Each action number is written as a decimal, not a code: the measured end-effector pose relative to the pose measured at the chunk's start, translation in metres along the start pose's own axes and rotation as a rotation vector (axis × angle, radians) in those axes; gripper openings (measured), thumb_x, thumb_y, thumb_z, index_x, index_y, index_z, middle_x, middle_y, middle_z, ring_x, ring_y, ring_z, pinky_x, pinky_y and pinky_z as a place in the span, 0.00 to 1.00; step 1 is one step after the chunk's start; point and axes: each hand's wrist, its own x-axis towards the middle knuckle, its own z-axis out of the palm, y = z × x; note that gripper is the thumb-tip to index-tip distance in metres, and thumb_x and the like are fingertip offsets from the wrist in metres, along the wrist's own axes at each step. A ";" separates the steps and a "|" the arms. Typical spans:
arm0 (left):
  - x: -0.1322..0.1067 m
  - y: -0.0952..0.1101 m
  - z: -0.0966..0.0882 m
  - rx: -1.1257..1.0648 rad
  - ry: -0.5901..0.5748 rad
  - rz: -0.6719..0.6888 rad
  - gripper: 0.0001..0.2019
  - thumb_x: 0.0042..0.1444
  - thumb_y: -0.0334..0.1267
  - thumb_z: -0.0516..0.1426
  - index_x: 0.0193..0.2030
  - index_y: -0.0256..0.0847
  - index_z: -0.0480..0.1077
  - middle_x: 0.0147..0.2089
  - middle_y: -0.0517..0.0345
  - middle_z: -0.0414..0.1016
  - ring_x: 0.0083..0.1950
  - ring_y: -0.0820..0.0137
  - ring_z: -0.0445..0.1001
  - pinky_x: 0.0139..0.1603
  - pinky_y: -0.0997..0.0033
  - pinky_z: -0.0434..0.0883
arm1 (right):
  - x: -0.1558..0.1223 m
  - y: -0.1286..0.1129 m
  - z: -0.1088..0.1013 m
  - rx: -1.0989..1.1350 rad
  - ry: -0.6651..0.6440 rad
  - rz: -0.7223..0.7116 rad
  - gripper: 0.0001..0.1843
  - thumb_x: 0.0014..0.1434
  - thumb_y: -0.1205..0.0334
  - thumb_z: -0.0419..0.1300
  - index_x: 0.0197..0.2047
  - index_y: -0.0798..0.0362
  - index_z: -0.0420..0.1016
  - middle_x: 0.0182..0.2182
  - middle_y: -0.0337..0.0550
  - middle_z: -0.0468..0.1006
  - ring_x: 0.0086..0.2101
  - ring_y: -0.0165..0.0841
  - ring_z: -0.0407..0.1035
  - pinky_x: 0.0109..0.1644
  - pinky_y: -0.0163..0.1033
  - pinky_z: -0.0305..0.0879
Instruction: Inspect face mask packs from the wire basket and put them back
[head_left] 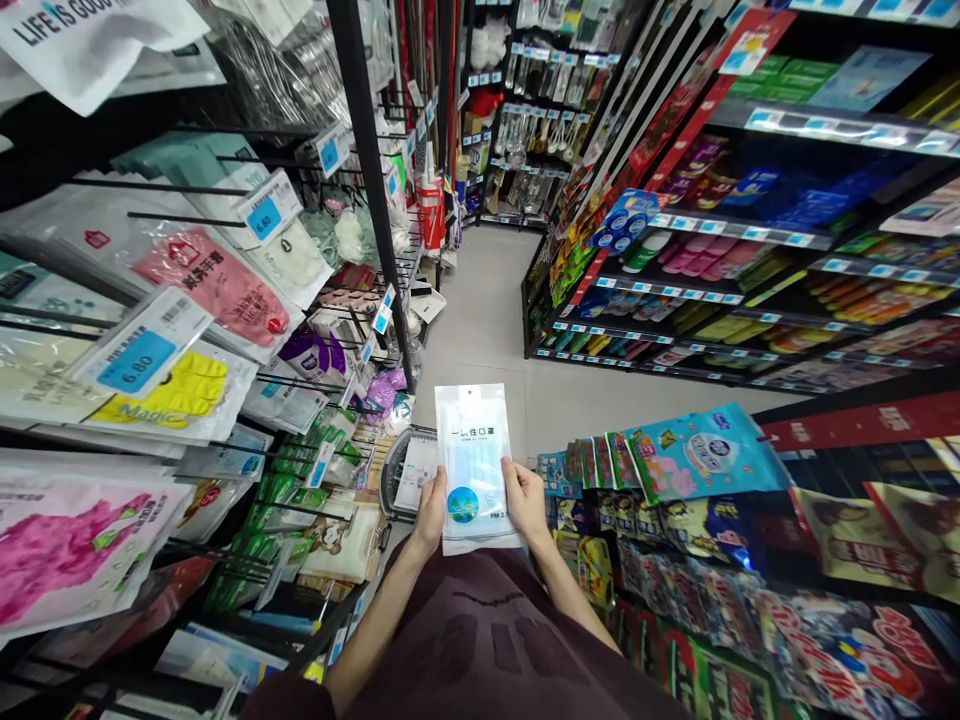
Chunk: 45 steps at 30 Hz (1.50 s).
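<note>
A white and pale blue pack of disposable face masks (477, 465) is held upright in front of my body, its printed front facing me. My left hand (430, 508) grips the pack's left edge and my right hand (526, 500) grips its right edge. Both hands are closed, with the thumbs on the front and the other fingers mostly hidden behind. Below and left of the pack, partly covered by it, is a dark shopping basket (390, 475) with a white item (417, 470) inside.
Hooks on the left carry packaged gloves (217, 280) and price tags (139, 358), close to my left arm. Snack packets (697, 450) hang at the right. Shelves of bottles and packets (705, 255) stand farther right. The grey floor (487, 300) of the aisle runs ahead toward a utensil rack (540, 130).
</note>
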 end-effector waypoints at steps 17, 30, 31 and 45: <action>0.006 -0.003 -0.008 0.295 0.010 0.279 0.18 0.62 0.53 0.55 0.31 0.40 0.66 0.28 0.60 0.67 0.30 0.70 0.65 0.29 0.73 0.62 | 0.004 0.002 -0.007 -0.042 0.016 -0.057 0.27 0.65 0.46 0.52 0.20 0.52 0.51 0.19 0.34 0.49 0.23 0.26 0.45 0.26 0.35 0.41; 0.014 -0.006 -0.011 0.268 0.041 0.305 0.23 0.62 0.55 0.54 0.28 0.36 0.67 0.26 0.58 0.67 0.28 0.72 0.62 0.28 0.73 0.61 | 0.006 0.007 -0.007 0.160 -0.050 0.015 0.29 0.64 0.43 0.53 0.20 0.52 0.49 0.20 0.35 0.49 0.23 0.26 0.44 0.26 0.34 0.41; 0.015 -0.006 -0.012 0.273 0.046 0.309 0.23 0.62 0.55 0.54 0.27 0.36 0.67 0.26 0.59 0.66 0.27 0.72 0.61 0.28 0.73 0.60 | 0.007 0.007 -0.006 0.181 -0.056 0.025 0.30 0.63 0.42 0.53 0.20 0.52 0.48 0.20 0.35 0.49 0.23 0.26 0.44 0.26 0.34 0.41; 0.011 0.010 -0.011 -0.117 -0.062 0.085 0.27 0.54 0.62 0.60 0.31 0.33 0.75 0.27 0.51 0.76 0.30 0.64 0.75 0.31 0.67 0.72 | 0.010 0.006 0.003 0.349 -0.248 0.118 0.30 0.60 0.35 0.54 0.25 0.55 0.65 0.23 0.39 0.63 0.25 0.28 0.54 0.27 0.34 0.50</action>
